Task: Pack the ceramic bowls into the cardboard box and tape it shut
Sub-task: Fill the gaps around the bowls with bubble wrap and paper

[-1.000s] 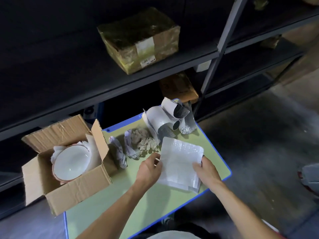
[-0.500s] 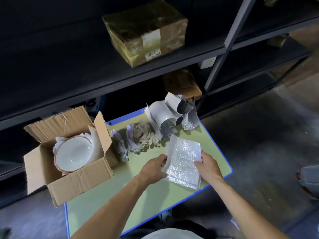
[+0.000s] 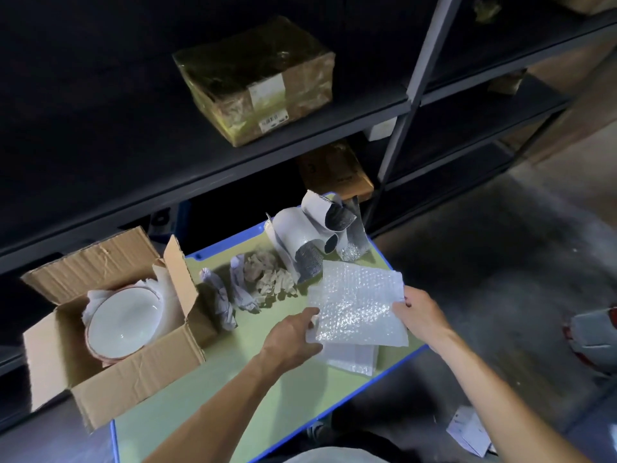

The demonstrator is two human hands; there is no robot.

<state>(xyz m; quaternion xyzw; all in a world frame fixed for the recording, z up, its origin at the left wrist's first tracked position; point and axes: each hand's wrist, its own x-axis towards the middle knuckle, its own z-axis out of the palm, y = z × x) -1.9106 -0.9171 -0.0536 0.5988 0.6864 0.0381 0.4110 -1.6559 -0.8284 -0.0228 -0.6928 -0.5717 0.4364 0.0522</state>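
cardboard box [image 3: 133, 389] sits open on the green table [image 3: 207, 396], well to the left of the left hand, flaps up. ceramic bowl [image 3: 123, 319] lies inside it on white paper, mouth up. bubble wrap sheet [image 3: 357, 302] spans between both hands, raised over a second sheet [image 3: 354, 359] lying flat. left hand [image 3: 293, 339] pinches its lower left edge, forearm reaching in from below; right hand [image 3: 420, 315] pinches its right edge.
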